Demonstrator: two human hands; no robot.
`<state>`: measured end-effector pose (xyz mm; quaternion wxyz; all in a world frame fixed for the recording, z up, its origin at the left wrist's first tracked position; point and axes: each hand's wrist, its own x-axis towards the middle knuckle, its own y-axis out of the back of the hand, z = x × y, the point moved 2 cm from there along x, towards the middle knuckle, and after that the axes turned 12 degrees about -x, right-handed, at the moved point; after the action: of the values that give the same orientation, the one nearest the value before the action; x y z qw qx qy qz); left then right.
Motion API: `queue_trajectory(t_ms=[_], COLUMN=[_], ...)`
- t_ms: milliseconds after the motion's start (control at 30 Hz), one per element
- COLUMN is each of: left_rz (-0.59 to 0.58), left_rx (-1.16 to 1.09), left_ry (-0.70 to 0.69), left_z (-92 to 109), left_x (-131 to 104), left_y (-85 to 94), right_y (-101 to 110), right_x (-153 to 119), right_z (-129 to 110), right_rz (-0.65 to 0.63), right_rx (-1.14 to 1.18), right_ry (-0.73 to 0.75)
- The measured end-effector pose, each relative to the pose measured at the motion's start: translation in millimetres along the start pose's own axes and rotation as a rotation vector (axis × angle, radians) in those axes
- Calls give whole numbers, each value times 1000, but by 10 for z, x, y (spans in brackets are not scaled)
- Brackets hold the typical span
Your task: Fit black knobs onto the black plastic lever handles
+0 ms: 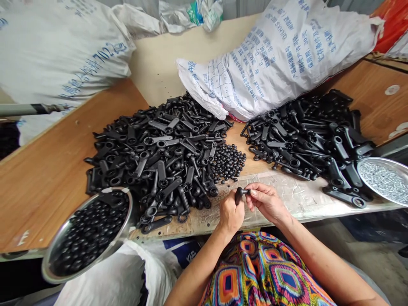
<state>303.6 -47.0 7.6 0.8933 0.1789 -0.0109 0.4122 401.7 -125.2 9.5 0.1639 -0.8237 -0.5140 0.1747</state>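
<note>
Near the table's front edge, my left hand [232, 212] is wrapped round a black plastic crank handle [239, 194], its rounded end showing above my fist. My right hand [266, 202] pinches a small black knob [247, 191] at the side of that handle. The two parts meet between my hands; whether the knob is fully seated I cannot tell. Just beyond my hands lies a small heap of round black knobs [230, 161]. A large pile of black crank handles [165, 153] spreads to the left, and another pile of handles [306, 131] lies to the right.
A metal bowl [51, 259] full of black knobs stands at the left front edge. At the far right is a metal dish [360, 163] of small silver pins or screws. A printed white sack [280, 55] lies behind the piles; another white sack [60, 46] bulges at the upper left.
</note>
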Motion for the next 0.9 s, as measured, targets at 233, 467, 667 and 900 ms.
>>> queue_trajectory(t_ms=[233, 467, 667, 900], left_rz=[-72, -26, -31, -332], left_rx=[198, 383, 556, 811], left_ry=[-47, -198, -271, -221], left_z=[-32, 42, 37, 101], left_x=[-39, -116, -123, 94], left_y=[1, -35, -73, -187], right_y=[78, 33, -20, 318], right_x=[-52, -177, -245, -201], right_z=[32, -10, -7, -339], right_rz=[58, 128, 211, 289], right_rx=[-51, -37, 49, -870], right_ry=[-5, 7, -76, 28])
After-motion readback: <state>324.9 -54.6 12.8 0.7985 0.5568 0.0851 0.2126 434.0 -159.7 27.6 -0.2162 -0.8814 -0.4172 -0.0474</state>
